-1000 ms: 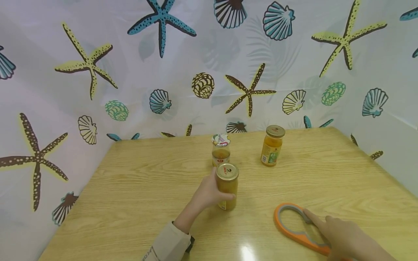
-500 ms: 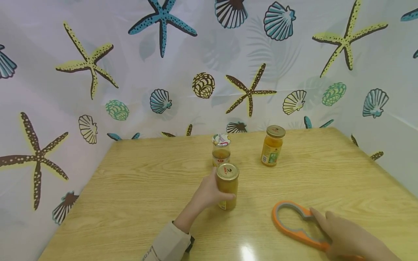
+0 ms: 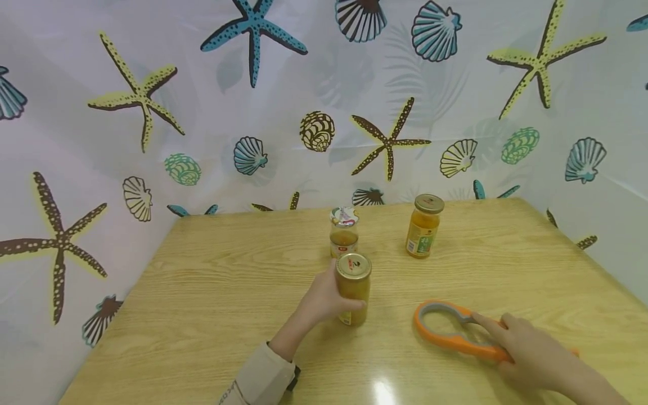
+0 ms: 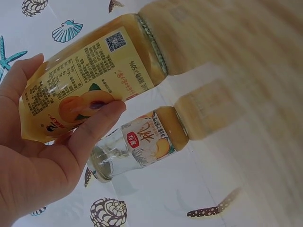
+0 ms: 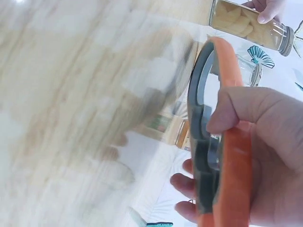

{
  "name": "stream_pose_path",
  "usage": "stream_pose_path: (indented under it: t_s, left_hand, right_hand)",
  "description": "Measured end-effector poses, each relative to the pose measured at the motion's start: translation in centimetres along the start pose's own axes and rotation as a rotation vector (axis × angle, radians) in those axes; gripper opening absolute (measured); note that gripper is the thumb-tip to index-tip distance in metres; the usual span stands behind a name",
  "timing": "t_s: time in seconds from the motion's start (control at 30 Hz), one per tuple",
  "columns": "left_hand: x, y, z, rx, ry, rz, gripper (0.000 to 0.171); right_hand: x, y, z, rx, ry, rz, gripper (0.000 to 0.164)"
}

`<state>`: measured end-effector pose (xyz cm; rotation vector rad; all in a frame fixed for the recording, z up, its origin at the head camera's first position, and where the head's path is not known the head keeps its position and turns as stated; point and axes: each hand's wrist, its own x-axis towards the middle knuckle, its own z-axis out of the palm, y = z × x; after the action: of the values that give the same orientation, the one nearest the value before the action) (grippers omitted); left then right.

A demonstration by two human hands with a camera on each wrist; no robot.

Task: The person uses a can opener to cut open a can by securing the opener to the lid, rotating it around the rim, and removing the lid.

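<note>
The person's left hand (image 3: 326, 298) wraps its fingers and thumb round a gold-lidded fruit jar (image 3: 355, 291), which stands upright on the wood-grain table (image 3: 228, 275), just in front of a white-lidded jar (image 3: 344, 236). The right hand (image 3: 534, 351) grips an orange-and-gray jar opener (image 3: 450, 341) by its handle, the loop apart from the held jar; a third jar (image 3: 422, 229) stands farther back, to the right.

Orange and grey tool (image 3: 467, 345), starfish-print cloth (image 3: 324, 90)

On table (image 3: 228, 292): near jar (image 3: 357, 289) before second jar (image 3: 343, 237); third jar (image 3: 422, 230) to right, behind tool (image 3: 459, 343).
</note>
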<state>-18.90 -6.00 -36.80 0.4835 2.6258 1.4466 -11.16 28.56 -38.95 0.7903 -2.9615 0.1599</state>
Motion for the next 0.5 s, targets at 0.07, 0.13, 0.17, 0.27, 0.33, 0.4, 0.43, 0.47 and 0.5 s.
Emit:
stream_pose_path:
  t_s: [0.07, 0.13, 0.17, 0.27, 0.33, 0.4, 0.43, 0.47, 0.5]
  left_hand:
    - [0.0, 0.0, 0.0, 0.0, -0.006, 0.001, 0.075]
    - [0.1, 0.0, 0.0, -0.001, -0.012, 0.001, 0.075]
    - [0.1, 0.0, 0.0, 0.0, -0.014, 0.004, 0.075]
    - [0.3, -0.1, 0.1, 0.003, -0.014, 0.012, 0.076]
    - [0.3, -0.2, 0.1, 0.004, -0.011, 0.018, 0.075]
    - [0.3, -0.3, 0.1, 0.004, -0.007, 0.021, 0.075]
    - [0.3, -0.3, 0.1, 0.002, -0.004, 0.022, 0.075]
    - [0.3, -0.3, 0.0, 0.002, -0.002, 0.022, 0.075]
    - [0.3, -0.3, 0.0, 0.001, -0.001, 0.021, 0.075]
  right_hand:
    - [0.1, -0.1, 0.3, -0.032, 0.035, -0.019, 0.069]
    - [0.3, -0.4, 0.5, -0.042, 0.033, -0.009, 0.067]
    - [0.4, -0.5, 0.6, -0.049, 0.048, -0.006, 0.067]
    - [0.7, -0.9, 0.9, -0.061, 0.117, -0.011, 0.066]
    - [0.8, -0.9, 1.1, -0.072, 0.182, -0.04, 0.071]
    - [1.0, -0.9, 1.2, -0.082, 0.236, -0.059, 0.071]
    - [1.1, -0.8, 1.3, -0.081, 0.236, -0.055, 0.071]
    - [1.2, -0.9, 1.3, -0.077, 0.231, -0.048, 0.071]
    - [1.3, -0.9, 1.3, -0.072, 0.23, -0.042, 0.07]
